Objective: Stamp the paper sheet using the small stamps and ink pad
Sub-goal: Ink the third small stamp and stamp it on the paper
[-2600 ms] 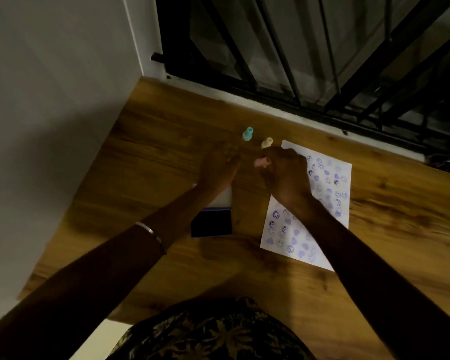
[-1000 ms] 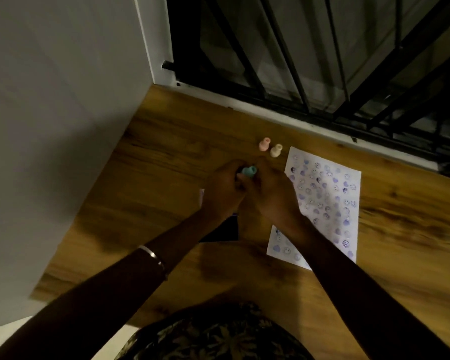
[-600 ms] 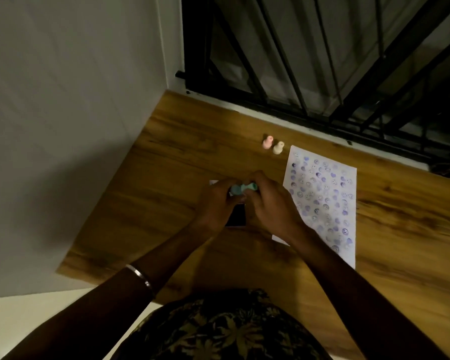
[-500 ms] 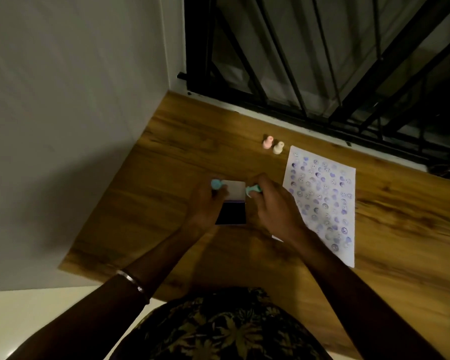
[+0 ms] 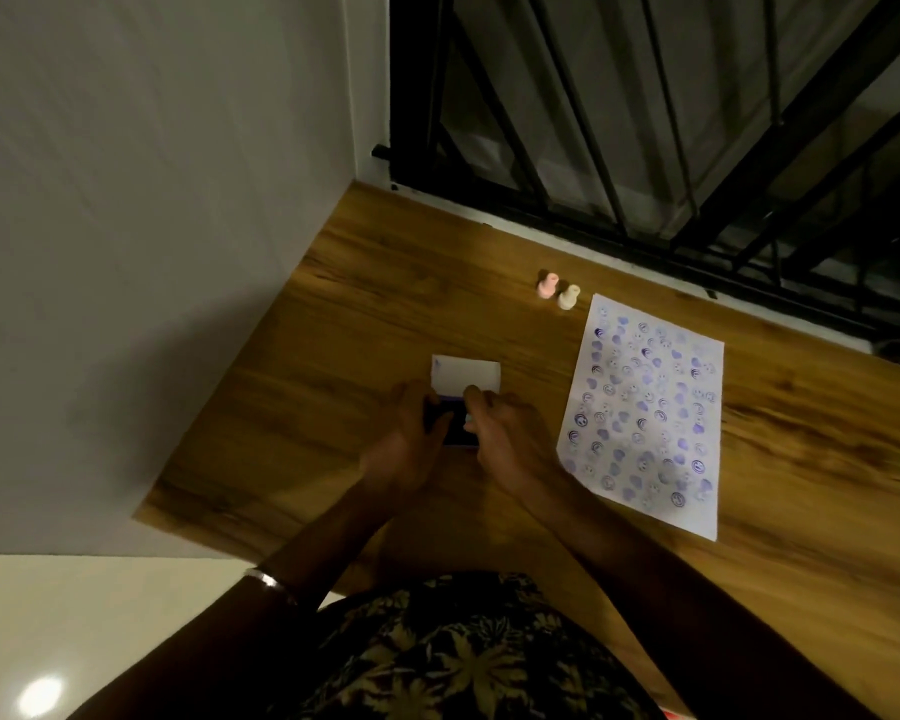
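Note:
The white paper sheet (image 5: 645, 413), covered with purple stamp marks, lies on the wooden table (image 5: 333, 324) to the right. The ink pad (image 5: 455, 431) sits at centre, its white lid (image 5: 466, 375) folded back. My right hand (image 5: 507, 439) pinches the small teal stamp (image 5: 468, 419) down on the dark pad. My left hand (image 5: 411, 441) is curled against the pad's left edge. The teal cap it took off is hidden in its fingers. A pink stamp (image 5: 546, 284) and a cream stamp (image 5: 567, 296) stand upright beyond the sheet's far left corner.
A grey wall (image 5: 152, 252) borders the table on the left. A window with black bars (image 5: 645, 122) runs along the far edge. The table's near edge meets my patterned clothing (image 5: 463, 652), and pale floor (image 5: 74, 641) shows at lower left.
My hands pulled the teal stamp's cap off, the left taking the cap. Both hands then dropped onto the ink pad, the right bringing the stamp down on it. The view shifted.

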